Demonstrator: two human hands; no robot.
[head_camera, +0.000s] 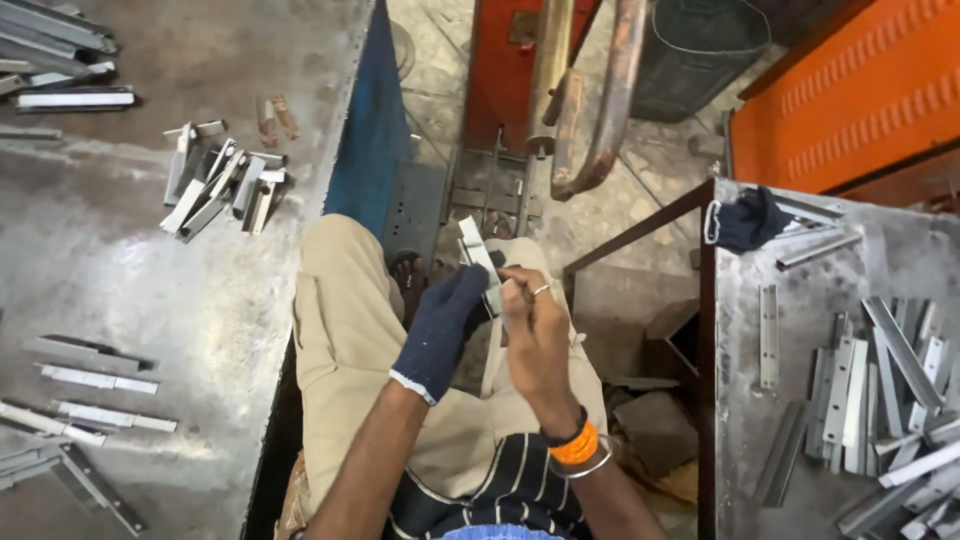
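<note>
Seen from the head camera, the left hand (445, 325) wore a dark blue knitted glove and the right hand (533, 325) was bare, with a ring on one finger and an orange band and a metal bangle at the wrist. Both hands met over the person's lap and were closed on one flat grey metal strip (480, 262), which stood tilted between them, above the beige trousers.

On the left counter (150, 270) a loose heap of about ten short metal pieces (222, 188) lay near its right edge, roughly four long bars (85, 395) lay along its left edge, and more bars sat in the far left corner. On the right counter (745, 400) a pile of grey strips (880, 400), too tangled to count, filled the right side; a single strip (768, 335) lay apart near the left edge, and a dark glove (745, 222) rested at the far left corner.
</note>
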